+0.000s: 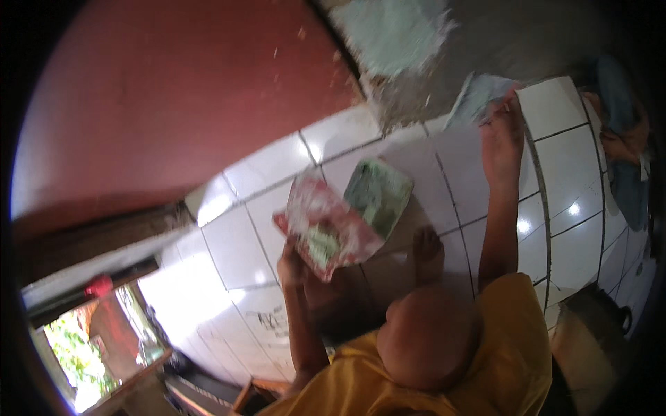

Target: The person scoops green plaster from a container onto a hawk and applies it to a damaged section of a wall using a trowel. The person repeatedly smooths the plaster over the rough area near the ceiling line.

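Note:
My left hand (291, 267) is closed on the left edge of a red, white-smeared flat piece (329, 222) with pale green material on it. Beside it is a green rectangular tray (378, 194) with darker smears inside, partly covered by the red piece. My right hand (501, 121) is raised to the upper right, closed on a thin grey-blue flat piece (475, 97) near the border between the white tiles (558, 173) and grey concrete. A pale powdery patch (388, 31) lies on the concrete above.
A broad red surface (173, 90) fills the upper left. My bare foot (427, 249) is below the tray. At the far right are another person's bare limb (621, 142) and blue-grey clothing (628, 194). A bright opening with greenery (80, 347) shows at lower left.

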A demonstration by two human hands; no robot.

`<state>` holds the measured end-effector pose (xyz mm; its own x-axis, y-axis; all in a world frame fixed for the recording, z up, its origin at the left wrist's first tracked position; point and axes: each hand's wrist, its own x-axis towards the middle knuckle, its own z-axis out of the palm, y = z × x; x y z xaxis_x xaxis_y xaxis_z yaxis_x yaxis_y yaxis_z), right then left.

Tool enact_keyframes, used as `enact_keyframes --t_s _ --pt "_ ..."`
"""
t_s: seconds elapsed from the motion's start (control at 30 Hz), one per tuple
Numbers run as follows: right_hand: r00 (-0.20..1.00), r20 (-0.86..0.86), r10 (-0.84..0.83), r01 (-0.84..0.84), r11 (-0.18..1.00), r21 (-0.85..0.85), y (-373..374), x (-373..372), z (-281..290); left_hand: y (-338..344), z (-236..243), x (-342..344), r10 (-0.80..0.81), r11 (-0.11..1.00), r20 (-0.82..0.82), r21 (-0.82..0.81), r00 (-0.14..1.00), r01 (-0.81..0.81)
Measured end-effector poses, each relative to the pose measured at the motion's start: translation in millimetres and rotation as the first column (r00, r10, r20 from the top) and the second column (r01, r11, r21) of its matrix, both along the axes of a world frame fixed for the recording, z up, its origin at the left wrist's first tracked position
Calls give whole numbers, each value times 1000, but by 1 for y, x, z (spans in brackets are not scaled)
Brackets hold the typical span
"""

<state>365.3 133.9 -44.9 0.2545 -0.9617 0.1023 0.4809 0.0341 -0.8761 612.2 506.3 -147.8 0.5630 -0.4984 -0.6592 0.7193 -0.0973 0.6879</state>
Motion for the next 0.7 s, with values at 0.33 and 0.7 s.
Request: enact_keyframes --t_s 0.33,0.7 --pt "683 101 724 -695 600 396 82 57 -33 -81 75 -22 -353 878 -79 -373 932 301" --pt "567 -82 820 -741 551 385 82 56 -32 -46 56 -36 -109 942 -51 -323 993 86"
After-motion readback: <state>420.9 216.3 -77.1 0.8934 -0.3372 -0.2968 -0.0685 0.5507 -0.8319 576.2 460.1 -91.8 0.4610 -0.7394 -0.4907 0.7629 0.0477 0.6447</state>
